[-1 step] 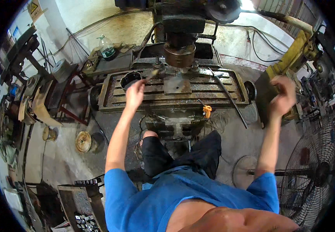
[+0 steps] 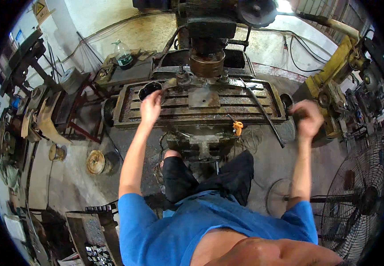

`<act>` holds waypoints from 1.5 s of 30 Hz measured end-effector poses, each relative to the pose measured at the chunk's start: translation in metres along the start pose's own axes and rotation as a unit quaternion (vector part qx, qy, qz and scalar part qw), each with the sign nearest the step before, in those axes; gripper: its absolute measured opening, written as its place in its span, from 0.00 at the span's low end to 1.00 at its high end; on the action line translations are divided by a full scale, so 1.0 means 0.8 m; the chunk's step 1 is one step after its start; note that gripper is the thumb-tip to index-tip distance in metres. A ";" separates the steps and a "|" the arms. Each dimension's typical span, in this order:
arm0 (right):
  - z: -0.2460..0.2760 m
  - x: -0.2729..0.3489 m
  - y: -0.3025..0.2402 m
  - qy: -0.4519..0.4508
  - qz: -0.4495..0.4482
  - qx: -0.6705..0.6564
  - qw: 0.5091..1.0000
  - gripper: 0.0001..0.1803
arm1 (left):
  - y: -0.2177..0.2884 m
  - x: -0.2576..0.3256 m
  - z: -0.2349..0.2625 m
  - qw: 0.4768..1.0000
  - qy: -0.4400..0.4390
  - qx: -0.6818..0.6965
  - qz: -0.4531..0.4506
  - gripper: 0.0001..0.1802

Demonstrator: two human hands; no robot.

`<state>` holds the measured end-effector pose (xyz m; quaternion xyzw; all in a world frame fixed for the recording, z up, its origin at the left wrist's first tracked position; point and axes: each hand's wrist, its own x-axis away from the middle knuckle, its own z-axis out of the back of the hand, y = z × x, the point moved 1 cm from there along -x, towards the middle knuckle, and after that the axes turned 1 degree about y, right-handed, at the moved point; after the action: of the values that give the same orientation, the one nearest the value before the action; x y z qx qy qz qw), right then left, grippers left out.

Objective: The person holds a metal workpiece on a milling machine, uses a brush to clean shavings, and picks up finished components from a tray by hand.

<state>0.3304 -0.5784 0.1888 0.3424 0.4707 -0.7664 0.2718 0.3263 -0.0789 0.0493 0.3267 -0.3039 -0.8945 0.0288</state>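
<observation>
You get a bright, clear view in the middle of the frame. A strong white light glares at the top right, and the pale wall (image 2: 112, 17) near the top looks washed out. Your right hand (image 2: 308, 119) is smeared with blur. Your left hand (image 2: 151, 107) looks sharper. Straight edges bend near the rim, and the corners are all black.

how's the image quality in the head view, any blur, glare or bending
Head view: strong fisheye bending, so the milling machine table edges curve and a black rim frames the picture; the right hand is smeared by motion blur, while the left hand is sharper; a bright light at the top blows out to white; the floor fan at the right edge is stretched.
</observation>
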 end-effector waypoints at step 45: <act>-0.269 0.061 0.019 -0.464 -0.097 0.338 0.813 0.15 | -0.198 0.625 0.606 0.757 0.269 -0.299 0.514 0.24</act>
<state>0.3693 -0.3939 0.0730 -0.0305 0.0305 -0.9675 0.2490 -0.3346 0.1799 -0.0313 0.3236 -0.1229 -0.6655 0.6612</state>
